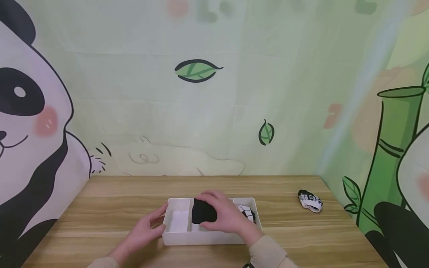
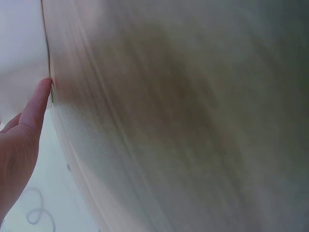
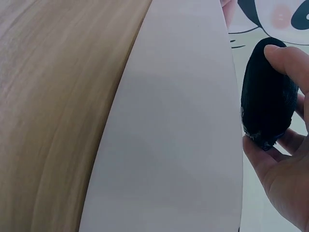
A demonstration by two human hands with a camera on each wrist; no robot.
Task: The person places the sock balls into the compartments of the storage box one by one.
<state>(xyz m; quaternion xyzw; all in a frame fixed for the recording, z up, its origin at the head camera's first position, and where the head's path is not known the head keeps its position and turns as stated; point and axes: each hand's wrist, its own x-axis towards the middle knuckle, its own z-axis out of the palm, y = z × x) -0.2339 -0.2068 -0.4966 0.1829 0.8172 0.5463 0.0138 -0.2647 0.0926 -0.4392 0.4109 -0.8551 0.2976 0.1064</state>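
Note:
In the head view a white box point(image 1: 204, 239) with compartments stands on the table. My right hand point(image 1: 226, 214) holds a folded black sock point(image 1: 203, 211) over the middle compartment. In the right wrist view, the thumb point(image 3: 286, 60) lies on one side of the sock point(image 3: 268, 96) and fingers support it from the other. At the box's left end, my left hand point(image 1: 145, 229) rests its extended fingers and thumb against the wall. The left wrist view shows a straight finger point(image 2: 36, 108) along the box edge. A black-and-white folded sock point(image 1: 246, 212) sits in the right compartment, partly hidden by my right hand.
Another black-and-white folded sock point(image 1: 310, 201) lies on the wooden table point(image 1: 127, 197), well to the right of the box. Behind the table hangs a printed backdrop point(image 1: 140, 82) with pandas, leaves and bamboo. The left compartment shows its bare white floor.

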